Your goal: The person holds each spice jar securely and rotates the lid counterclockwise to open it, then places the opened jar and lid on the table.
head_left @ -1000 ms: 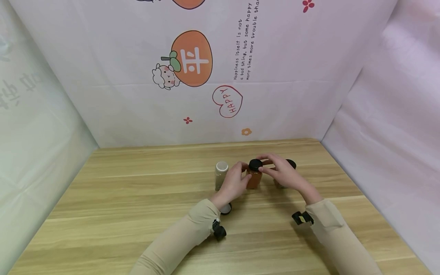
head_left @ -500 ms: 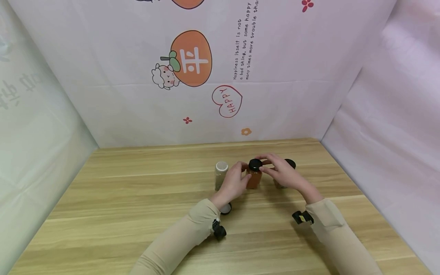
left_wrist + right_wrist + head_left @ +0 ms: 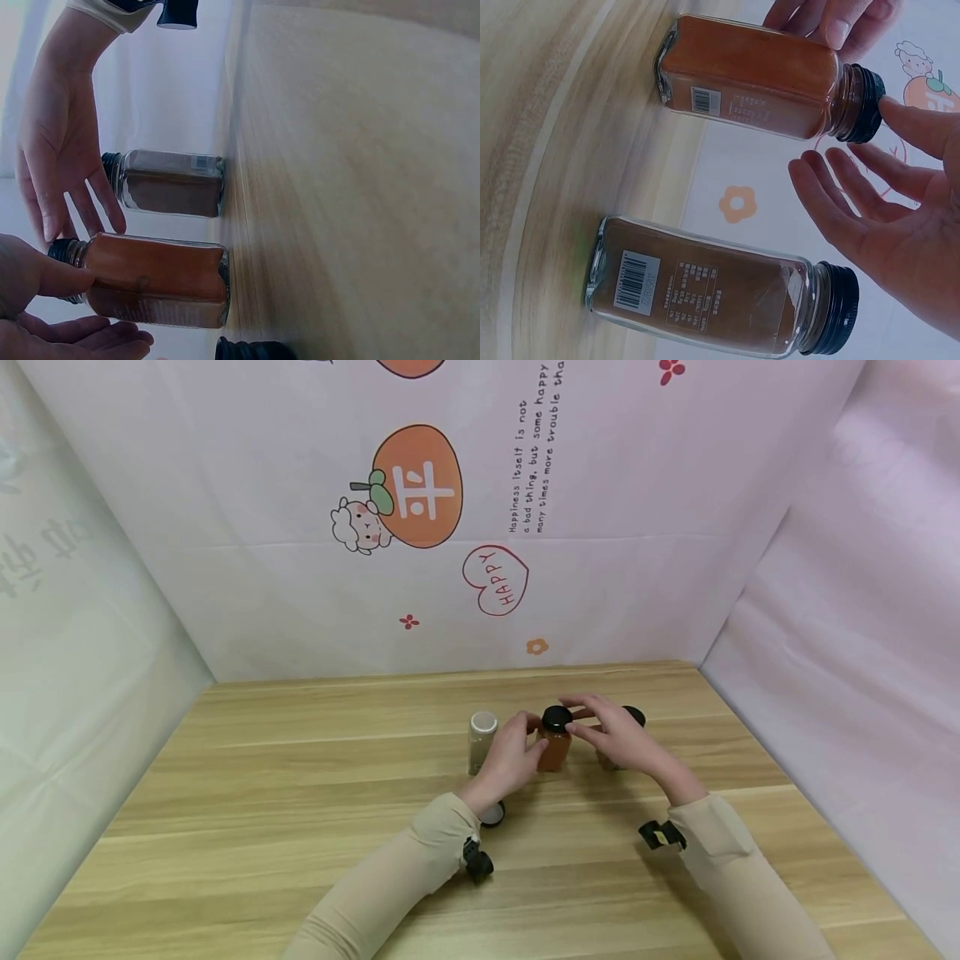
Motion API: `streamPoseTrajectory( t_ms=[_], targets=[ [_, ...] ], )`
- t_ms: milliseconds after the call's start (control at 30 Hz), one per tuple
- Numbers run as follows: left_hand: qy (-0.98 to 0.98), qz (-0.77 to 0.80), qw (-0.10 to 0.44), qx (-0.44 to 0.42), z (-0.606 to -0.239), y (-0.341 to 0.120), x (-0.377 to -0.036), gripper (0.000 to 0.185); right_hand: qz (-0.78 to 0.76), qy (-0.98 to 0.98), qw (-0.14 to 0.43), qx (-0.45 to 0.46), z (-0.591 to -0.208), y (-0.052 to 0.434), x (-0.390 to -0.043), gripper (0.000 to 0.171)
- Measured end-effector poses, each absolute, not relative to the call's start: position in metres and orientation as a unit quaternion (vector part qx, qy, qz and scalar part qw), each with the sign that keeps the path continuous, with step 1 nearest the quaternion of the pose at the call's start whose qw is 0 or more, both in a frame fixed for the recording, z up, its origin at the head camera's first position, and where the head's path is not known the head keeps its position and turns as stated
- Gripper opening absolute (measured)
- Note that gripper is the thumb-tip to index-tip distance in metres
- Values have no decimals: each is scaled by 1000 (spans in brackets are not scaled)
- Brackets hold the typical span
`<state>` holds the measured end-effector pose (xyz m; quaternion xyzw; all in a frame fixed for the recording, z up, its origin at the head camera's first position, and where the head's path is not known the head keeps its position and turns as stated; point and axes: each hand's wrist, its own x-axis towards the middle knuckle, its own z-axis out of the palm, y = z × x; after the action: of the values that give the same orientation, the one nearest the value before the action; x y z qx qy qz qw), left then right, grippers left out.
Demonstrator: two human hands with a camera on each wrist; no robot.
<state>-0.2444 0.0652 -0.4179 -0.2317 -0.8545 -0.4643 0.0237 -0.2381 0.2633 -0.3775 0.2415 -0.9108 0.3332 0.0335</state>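
In the head view, virtually unchanged, your left hand grips the orange jar upright on the table as your right hand pinches its lid; left wrist shows your left thumb touching it; right wrist shows it evidently covered.

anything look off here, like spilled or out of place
Yes: in the head view, the leftmost jar shows a white top and no black cap, unlike the red jar and brown jar, while a loose black cap lies on the table, pale inside up. No spill shows.
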Motion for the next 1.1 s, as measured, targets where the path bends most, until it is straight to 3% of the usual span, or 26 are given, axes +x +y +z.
streamPoseTrajectory(
  t_ms=[567,1100],
  targets=[
    [-857,-458,36,-236,-420,66,-245,25,343,-922,70,167,-382,249,-237,56],
    [-857,-459,27,-233,-419,67,-245,26,335,-923,69,175,-380,247,-238,46]
  ],
)
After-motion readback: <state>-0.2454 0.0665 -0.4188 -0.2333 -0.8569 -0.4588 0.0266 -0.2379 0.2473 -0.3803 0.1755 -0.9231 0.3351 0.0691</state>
